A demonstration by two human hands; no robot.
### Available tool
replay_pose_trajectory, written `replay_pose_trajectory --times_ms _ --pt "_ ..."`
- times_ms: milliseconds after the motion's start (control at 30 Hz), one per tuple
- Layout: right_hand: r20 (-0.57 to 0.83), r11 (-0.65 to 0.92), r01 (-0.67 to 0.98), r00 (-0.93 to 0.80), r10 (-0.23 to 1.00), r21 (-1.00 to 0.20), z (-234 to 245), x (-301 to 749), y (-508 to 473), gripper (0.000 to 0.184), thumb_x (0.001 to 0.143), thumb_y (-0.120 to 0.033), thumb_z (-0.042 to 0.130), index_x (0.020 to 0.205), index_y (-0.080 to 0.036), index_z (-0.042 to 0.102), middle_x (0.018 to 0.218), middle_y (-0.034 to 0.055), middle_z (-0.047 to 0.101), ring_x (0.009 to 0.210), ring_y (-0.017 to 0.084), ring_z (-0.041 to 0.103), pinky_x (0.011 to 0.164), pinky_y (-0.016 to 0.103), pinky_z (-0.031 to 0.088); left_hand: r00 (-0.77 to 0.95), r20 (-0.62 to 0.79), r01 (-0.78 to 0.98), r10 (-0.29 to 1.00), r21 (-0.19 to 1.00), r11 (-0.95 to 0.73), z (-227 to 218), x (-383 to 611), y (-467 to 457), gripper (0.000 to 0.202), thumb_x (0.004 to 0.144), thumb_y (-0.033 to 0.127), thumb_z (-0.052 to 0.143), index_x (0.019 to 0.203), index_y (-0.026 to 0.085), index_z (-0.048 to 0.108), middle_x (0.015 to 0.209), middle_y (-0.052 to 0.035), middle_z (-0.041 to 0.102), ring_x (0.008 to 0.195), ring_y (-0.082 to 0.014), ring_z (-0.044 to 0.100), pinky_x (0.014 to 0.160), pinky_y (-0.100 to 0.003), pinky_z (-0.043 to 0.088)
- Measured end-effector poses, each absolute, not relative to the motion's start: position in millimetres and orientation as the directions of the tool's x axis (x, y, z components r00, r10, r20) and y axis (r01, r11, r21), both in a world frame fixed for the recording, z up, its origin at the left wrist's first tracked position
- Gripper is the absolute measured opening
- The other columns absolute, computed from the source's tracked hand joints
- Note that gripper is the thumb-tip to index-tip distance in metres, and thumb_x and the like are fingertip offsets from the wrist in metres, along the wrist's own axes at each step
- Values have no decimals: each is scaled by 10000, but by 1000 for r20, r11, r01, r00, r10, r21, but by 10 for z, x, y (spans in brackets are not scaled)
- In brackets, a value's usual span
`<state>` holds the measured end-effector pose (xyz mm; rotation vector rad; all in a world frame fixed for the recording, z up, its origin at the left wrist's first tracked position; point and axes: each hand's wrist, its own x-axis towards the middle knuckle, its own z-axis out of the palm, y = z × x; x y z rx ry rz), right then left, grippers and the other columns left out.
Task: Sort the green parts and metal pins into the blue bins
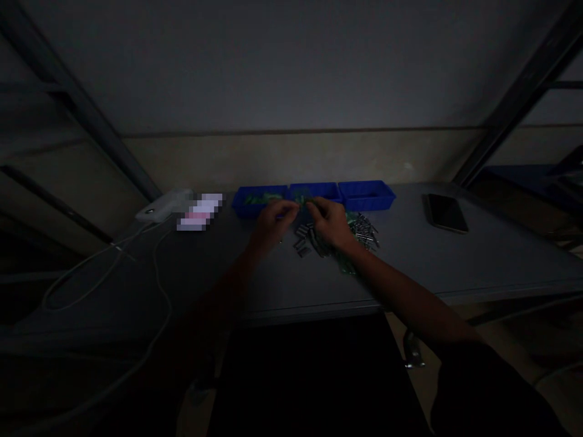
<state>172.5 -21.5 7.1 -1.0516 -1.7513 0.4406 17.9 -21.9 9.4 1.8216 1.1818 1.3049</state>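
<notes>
The scene is very dark. My left hand (pixel 272 222) and my right hand (pixel 331 223) meet over the grey table (pixel 455 261), just in front of a row of three blue trays (pixel 364 195). Both hands have their fingers curled and pinched together around something small and greenish that I cannot make out. Below and between the hands lie several small grey metal parts (pixel 303 238). A heap of thin metal pins (pixel 365 230) and some green pieces (pixel 346 262) lie right of my right hand. The left tray holds green pieces (pixel 259 198).
A black phone (pixel 446 212) lies flat at the right of the table. A white device (pixel 164 205) with white cables (pixel 155 273) sits at the left, beside a blurred pink and white item (pixel 200 212). Dark metal shelf frames stand on both sides. A wall is behind.
</notes>
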Motion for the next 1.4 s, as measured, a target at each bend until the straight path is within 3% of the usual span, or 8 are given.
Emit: replay_pose_trajectory --times_ms 133,300,567,867,967,1067,1233,1400 --pt "634 660 587 -296 714 -469 90 1727 -287 327 845 -178 407 1087 -190 627 840 43 626 756 159 552 704 251 398 105 -22 -15 994 1000 24 159 167 -179 442 805 520 406 699 137 597 619 -34 553 516 -105 494 467 -205 379" --pt "620 644 706 -371 691 -295 78 1745 -288 421 818 -114 420 1200 -211 565 898 77 601 845 191 523 770 290 417 118 -148 -245 982 954 174 222 111 -171 322 808 441 451 693 154 544 584 -10 556 454 -93 484 427 -199 361" --pt "677 683 664 -352 646 -306 83 1788 -227 453 829 -111 392 1259 -205 500 1063 81 612 978 202 526 876 333 419 82 71 -40 994 997 -67 134 62 -138 127 667 232 625 614 145 548 540 36 474 444 -58 452 406 -171 324" --pt "638 640 603 -265 723 -476 0 1782 -147 447 851 -245 432 1288 -156 429 1056 92 630 930 187 578 844 328 444 -291 113 -144 950 976 -160 251 -111 60 49 681 166 589 708 145 555 580 33 521 501 -61 505 515 -188 410" --pt "616 620 631 -272 739 -466 -3 1791 -131 397 841 -243 455 1221 -134 493 1033 103 629 924 184 573 849 321 433 -346 115 -89 931 984 -154 298 -100 203 167 672 131 592 824 162 530 630 31 540 538 -70 536 561 -199 442" --pt "585 583 678 -271 765 -448 16 1829 -94 304 840 -254 466 1100 -145 581 1000 97 640 925 187 571 858 326 421 -409 220 139 886 974 -178 292 -92 320 359 681 162 606 1010 206 470 734 12 571 636 -114 572 611 -237 463" --pt "521 432 771 -155 840 -467 72 2052 26 320 848 -307 461 1094 -148 590 978 95 657 910 201 588 840 332 425 -341 571 587 747 750 -305 116 -103 291 504 695 213 615 1152 190 403 1051 -97 541 1032 -227 511 889 -351 408" --pt "340 332 839 -191 921 -430 72 2290 122 348 836 -350 480 1089 -142 597 969 106 665 890 219 607 795 328 442 -41 614 752 788 539 -380 -60 -8 177 349 763 276 545 1095 178 502 1160 -128 490 1101 -267 486 934 -379 385"
